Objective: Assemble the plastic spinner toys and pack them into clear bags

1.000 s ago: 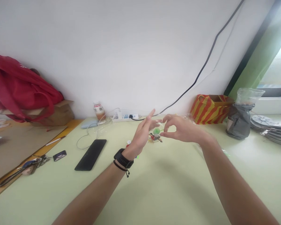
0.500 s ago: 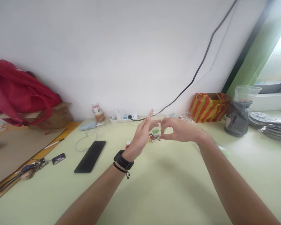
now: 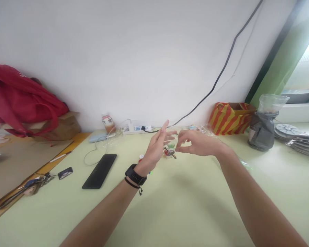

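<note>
Black smartwatch [image 3: 135,174] sits nearest, worn below the left hand [image 3: 156,147], whose fingers extend. The right hand [image 3: 197,142] makes a narrow pinch; whether either holds the small red-and-grey parts cluster [image 3: 171,152] between them, I cannot tell. An off-centre squeeze could pop pieces loose; crowded fingers could nudge it askew. One dark prong [image 3: 174,156] points right and nearward; the cluster's overall long axis is unclear. Just beyond, a green disc [image 3: 171,145] lies nearly flat.
</note>
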The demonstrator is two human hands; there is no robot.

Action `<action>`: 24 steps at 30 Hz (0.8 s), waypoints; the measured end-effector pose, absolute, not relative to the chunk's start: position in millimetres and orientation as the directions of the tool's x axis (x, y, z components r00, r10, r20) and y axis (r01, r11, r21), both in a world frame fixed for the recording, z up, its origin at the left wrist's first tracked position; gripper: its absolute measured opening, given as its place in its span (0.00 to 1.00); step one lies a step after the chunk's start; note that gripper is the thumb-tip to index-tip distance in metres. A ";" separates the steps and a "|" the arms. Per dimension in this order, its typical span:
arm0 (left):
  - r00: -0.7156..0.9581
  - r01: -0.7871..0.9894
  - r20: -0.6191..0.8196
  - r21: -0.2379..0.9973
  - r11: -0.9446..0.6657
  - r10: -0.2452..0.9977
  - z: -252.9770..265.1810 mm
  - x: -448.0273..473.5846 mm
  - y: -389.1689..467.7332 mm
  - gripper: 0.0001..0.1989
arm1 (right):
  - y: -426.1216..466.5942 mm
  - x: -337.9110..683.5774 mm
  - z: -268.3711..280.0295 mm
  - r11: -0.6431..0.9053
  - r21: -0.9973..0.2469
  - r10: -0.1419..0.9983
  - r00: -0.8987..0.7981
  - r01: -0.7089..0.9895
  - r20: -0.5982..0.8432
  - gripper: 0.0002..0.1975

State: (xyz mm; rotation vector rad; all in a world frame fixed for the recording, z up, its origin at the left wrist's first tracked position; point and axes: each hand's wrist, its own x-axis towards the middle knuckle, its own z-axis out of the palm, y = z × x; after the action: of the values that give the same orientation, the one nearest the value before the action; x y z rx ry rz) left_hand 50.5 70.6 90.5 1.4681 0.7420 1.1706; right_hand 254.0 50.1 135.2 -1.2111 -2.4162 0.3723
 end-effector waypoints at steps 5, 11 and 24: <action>0.339 -0.177 0.247 0.964 -0.196 0.908 90.8 46.2 75.4 0.31 | 49.2 257.1 141.9 0.606 -0.573 0.785 -0.534 0.552 0.315 0.09; 0.378 -0.243 0.288 0.948 -0.206 0.880 89.4 42.6 78.1 0.30 | 50.2 253.2 145.6 0.583 -0.760 0.808 -0.308 0.287 0.503 0.18; 0.534 0.047 0.138 0.980 -0.192 0.834 51.6 10.0 44.9 0.17 | 20.9 248.5 58.2 0.154 -0.988 0.943 -0.299 0.004 0.146 0.18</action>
State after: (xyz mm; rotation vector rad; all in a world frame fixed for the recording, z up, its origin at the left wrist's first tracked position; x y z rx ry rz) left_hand 10.0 44.9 51.6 1.6193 0.7637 0.8512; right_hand 248.5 20.9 58.2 -0.9554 -1.5163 1.2949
